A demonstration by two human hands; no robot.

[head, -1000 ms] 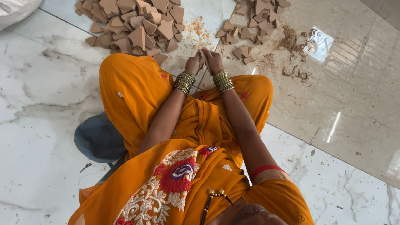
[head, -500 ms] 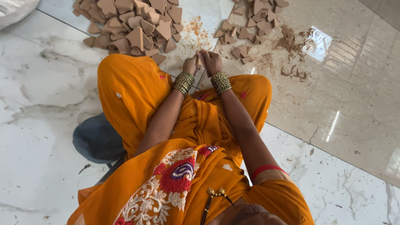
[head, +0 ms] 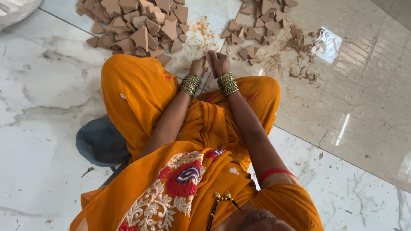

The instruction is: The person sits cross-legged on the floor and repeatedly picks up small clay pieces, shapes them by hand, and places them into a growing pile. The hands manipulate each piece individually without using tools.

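At the far left of the marble floor (head: 38, 85) a big heap of brown clay pieces (head: 137, 25) lies just beyond the orange-clad knee (head: 128, 81). In the middle, the left hand (head: 198, 67) and right hand (head: 219, 62) press together, fingers curled around one small clay piece (head: 206, 64) held just above the floor. To the right a smaller pile (head: 261, 25) and brown crumbs (head: 299, 47) lie on the beige tile.

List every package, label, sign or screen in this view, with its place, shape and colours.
White sack or bag: top left corner on the marble floor, only a rounded, crumpled bulge shows, mostly cut off by the frame; no print can be made out.
No labels, signs or screens show anywhere else, neither by the hands nor among the brown clay pieces.
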